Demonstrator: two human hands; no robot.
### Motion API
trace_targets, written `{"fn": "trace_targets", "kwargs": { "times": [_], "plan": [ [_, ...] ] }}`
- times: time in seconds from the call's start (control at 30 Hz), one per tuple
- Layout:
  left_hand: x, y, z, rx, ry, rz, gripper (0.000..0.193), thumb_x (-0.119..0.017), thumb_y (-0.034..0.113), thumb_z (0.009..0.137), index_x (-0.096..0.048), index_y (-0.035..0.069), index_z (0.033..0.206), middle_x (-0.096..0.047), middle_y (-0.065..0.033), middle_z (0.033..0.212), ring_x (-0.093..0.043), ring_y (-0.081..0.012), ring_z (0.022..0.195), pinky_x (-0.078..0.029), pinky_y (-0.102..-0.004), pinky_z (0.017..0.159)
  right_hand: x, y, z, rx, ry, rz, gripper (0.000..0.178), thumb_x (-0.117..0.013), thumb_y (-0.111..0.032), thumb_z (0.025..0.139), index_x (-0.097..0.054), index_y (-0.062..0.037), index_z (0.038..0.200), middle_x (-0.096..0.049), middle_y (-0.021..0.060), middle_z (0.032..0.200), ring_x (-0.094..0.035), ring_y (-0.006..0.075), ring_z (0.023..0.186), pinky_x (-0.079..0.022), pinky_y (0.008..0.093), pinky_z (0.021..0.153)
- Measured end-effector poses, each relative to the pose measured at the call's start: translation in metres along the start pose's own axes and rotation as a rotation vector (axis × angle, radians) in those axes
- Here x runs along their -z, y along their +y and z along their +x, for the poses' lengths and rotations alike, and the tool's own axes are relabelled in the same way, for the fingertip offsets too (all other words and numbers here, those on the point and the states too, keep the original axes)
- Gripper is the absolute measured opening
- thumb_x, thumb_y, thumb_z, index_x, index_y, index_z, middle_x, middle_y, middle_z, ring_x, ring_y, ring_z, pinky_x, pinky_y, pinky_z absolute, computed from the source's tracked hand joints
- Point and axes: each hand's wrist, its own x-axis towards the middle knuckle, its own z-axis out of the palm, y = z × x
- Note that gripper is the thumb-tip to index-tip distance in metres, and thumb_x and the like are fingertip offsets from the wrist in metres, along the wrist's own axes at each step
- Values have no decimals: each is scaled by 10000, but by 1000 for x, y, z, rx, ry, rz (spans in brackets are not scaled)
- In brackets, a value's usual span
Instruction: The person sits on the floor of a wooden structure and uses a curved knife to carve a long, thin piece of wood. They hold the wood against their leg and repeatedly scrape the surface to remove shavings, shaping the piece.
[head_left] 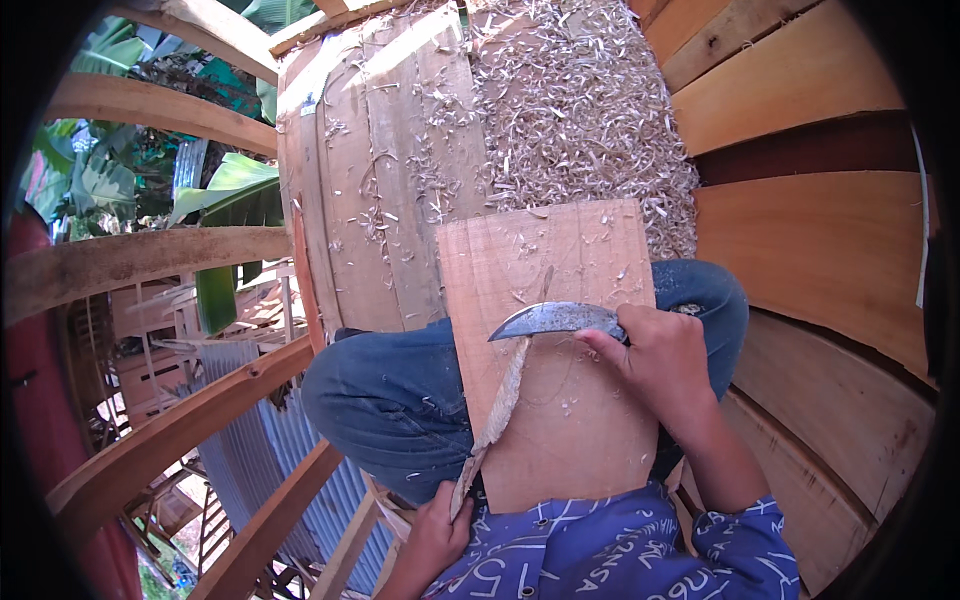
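My right hand [665, 355] is closed round the handle of a curved knife [556, 318]. Its sickle-shaped blade points left and lies across a long, rough strip of wood [508, 395]. The lower end of that strip is gripped in my left hand [438, 532], beside my hip. From there the strip slants up over a flat wooden board [585, 430] resting on my lap, and its thin far tip shows beyond the blade. The knife's handle is mostly hidden by my fingers.
Curled wood shavings [590, 130] are heaped on the plank floor [345, 260] ahead. Wooden plank walling [800, 240] rises close on my right. On the left runs an open railing of wooden bars [150, 265], with banana leaves [235, 195] and corrugated sheets [270, 450] beyond it.
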Motion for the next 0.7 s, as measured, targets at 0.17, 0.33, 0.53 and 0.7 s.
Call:
{"fn": "trace_targets", "kwargs": {
  "times": [0.17,0.33,0.53,0.7],
  "plan": [
    [0,-7,0,-41,14,0,135,-562,81,911,-481,-5,977,-585,-296,803,-575,-510,822,-458,-479,656,-5,32,22,-188,230,-89,525,-621,-517,858,-595,-43,633,-583,151,565,-613,328,546,-476,421,514],
    [2,-10,1,-67,9,-14,120,-550,87,919,-495,-4,975,-582,-272,782,-585,-494,789,-462,-456,653,16,38,15,-186,200,7,537,-600,-524,871,-622,-37,646,-598,158,582,-629,333,571,-488,418,526],
    [9,-6,3,-19,-47,-26,120,-546,90,925,-512,-17,965,-577,-227,747,-609,-424,730,-462,-411,649,-3,-7,-14,6,-65,91,550,-606,-537,856,-617,-32,638,-594,161,571,-625,328,538,-492,411,500],
    [10,-13,5,-22,-68,-81,128,-542,96,933,-521,-17,989,-567,-196,721,-596,-349,668,-451,-393,630,-9,-3,-1,8,-30,25,561,-608,-555,843,-605,-37,627,-591,155,562,-626,316,524,-489,407,488]
  ]
}}
